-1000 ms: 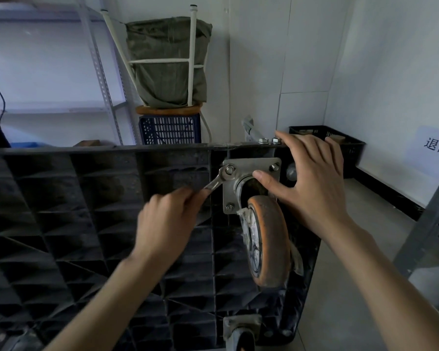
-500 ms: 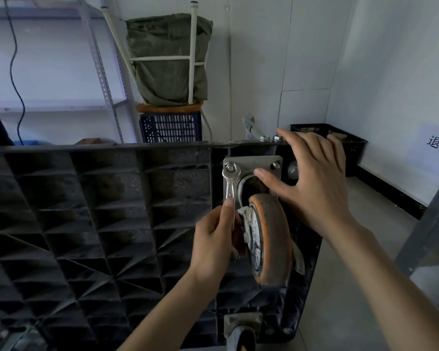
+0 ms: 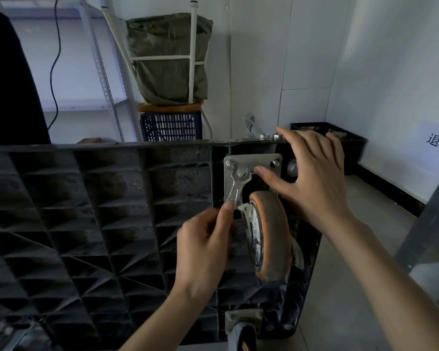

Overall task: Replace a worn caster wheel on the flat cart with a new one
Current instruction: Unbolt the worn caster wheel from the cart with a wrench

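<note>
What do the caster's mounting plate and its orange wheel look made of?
Square grey mounting plate: seemingly bare steel, judging by its dull silvery sheen and hex bolts. Scuffed orange caster wheel: probably rubber or polyurethane tread, matte, grimy, on a pale hub.

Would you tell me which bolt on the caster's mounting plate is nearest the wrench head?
The upper-left bolt on the mounting plate: the wrench head sits just below it, while the upper-right bolt lies by the right hand thumb.

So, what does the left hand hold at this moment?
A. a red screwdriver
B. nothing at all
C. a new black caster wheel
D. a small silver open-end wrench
D: the left hand pinches the handle of the small silver open-end wrench, whose head lies just below the upper left bolt of the metal mounting plate.
</note>
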The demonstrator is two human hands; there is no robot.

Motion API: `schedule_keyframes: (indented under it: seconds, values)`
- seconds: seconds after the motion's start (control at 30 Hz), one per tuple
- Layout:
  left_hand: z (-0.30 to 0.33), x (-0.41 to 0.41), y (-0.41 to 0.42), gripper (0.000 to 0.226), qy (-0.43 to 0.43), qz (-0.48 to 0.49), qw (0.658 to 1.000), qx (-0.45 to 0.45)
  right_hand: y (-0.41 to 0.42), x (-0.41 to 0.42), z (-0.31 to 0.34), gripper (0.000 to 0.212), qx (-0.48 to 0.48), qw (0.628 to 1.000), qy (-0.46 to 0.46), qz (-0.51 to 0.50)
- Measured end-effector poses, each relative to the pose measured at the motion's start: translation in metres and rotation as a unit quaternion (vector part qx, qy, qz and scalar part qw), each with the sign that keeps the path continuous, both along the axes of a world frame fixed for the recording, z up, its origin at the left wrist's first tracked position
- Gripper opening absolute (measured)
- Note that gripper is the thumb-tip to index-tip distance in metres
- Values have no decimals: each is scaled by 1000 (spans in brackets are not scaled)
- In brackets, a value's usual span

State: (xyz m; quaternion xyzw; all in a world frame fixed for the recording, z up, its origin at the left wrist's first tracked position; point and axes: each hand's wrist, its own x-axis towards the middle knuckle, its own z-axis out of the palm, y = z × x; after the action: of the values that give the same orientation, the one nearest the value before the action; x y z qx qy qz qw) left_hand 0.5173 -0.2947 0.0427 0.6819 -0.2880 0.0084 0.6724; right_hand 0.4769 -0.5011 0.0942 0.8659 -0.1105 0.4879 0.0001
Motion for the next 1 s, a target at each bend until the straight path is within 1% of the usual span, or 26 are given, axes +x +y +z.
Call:
schedule_keyframes:
  seconds: [0.07,0.1,0.23,0.33,0.43,0.53,0.6,0.7,0.8,0.87,0.93,0.97,1.0]
  values:
    - [2,10,5,45,-22,32,999,2,0,0,0,77,3,1000,-1,2]
    - [5,17,8,40,-48,51,997,18,1,0,0,77,4,1000,-1,3]
    - [18,44,24,27,-155,74,977,126,1,-1,0,78,6,1000,3,3]
    - [29,58,33,22,-216,109,947,212,0,0,0,78,2,1000,3,0]
    - [42,62,36,22,-251,143,920,263,0,1,0,77,3,1000,2,1]
    - [58,64,37,24,-300,170,884,315,0,0,0,76,2,1000,3,2]
    - [70,67,39,27,-306,176,870,343,0,0,0,76,1,1000,6,2]
    - [83,71,41,30,-331,173,849,374,-1,0,0,76,-2,1000,4,1]
    - [93,74,42,36,-384,180,816,393,0,-1,0,77,-1,1000,3,3]
    - [99,75,43,36,-411,180,800,398,0,-1,0,78,-1,1000,6,3]
    - [100,76,43,36,-424,185,793,397,0,0,0,78,-3,1000,6,1]
    - [96,77,43,35,-422,189,795,394,-1,0,0,77,-4,1000,5,0]
    - [90,78,42,34,-408,191,804,388,-1,0,-1,77,-4,1000,3,0]
